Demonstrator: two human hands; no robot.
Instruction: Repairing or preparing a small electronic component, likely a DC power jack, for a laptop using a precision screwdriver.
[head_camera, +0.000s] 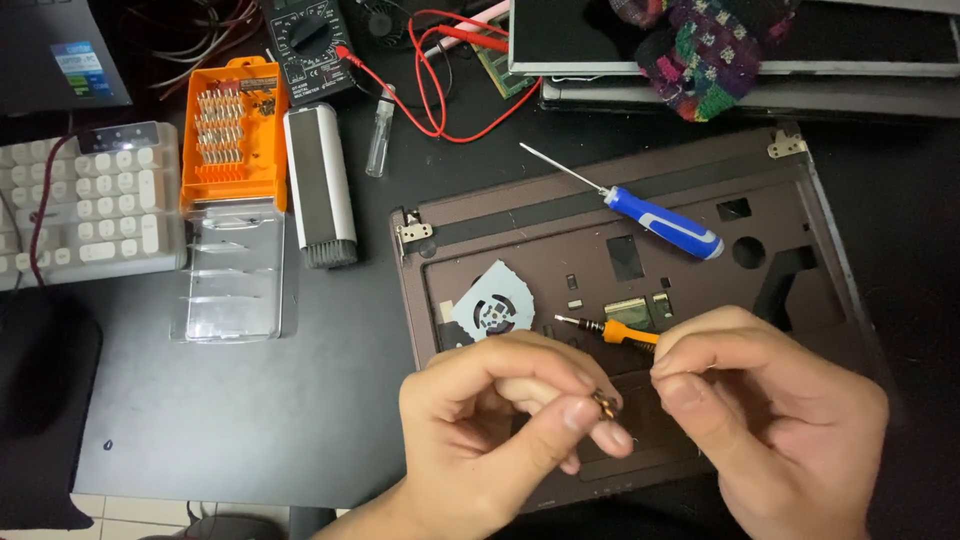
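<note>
My left hand (500, 420) is curled low in the middle, pinching a small dark metal part (604, 404) between thumb and finger. My right hand (770, 410) grips an orange-handled precision screwdriver (610, 331), whose tip points left over the brown laptop shell (820, 300). A pale blue fan (493, 308) lies in the shell's left side, just above my left hand. On the shell's upper part rests a blue-and-white screwdriver (655, 218).
An orange bit set (232, 130) with its clear lid open lies at left, beside a white keyboard (90, 205) and a grey-and-white brush tool (320, 185). A black multimeter (308, 45) with red leads sits at the back. A knitted item (700, 50) lies on another laptop.
</note>
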